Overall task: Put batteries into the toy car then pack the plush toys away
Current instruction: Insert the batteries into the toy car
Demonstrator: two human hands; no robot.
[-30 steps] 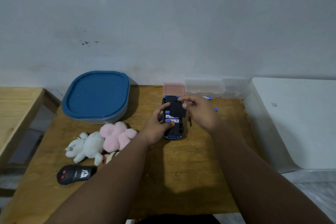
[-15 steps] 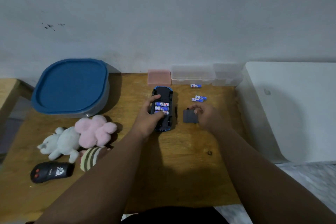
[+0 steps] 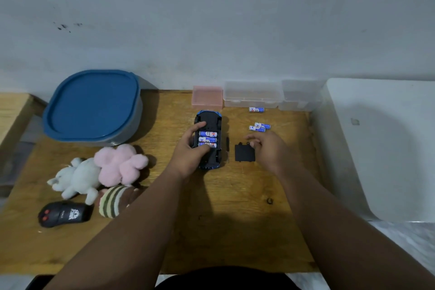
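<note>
- The left hand (image 3: 188, 150) grips the toy car (image 3: 208, 139) from its left side, fingers (image 3: 200, 126) curled over the underside and the thumb resting on the nearest battery.
- The right hand (image 3: 268, 146) hovers with its fingers loosely spread and holding nothing, fingertips just over the top right corner of the black battery cover (image 3: 244, 153).
- The toy car lies upside down on the desk (image 3: 211, 219), long axis running from the person towards the wall, its battery bay open.
- Three batteries in the bay (image 3: 207, 139) lie crosswise to the car.
- A small screwdriver (image 3: 227, 149) lies parallel to the car, between it and the cover.
- Three loose batteries (image 3: 260, 126) lie beyond the right hand, near the clear boxes (image 3: 253, 94) and a pink box (image 3: 207, 97).
- At the left sit a white plush (image 3: 75, 179), a pink plush (image 3: 120, 163) and a striped plush (image 3: 113, 200), close together, near a blue-lidded container (image 3: 93, 103) and a black remote (image 3: 64, 214).
</note>
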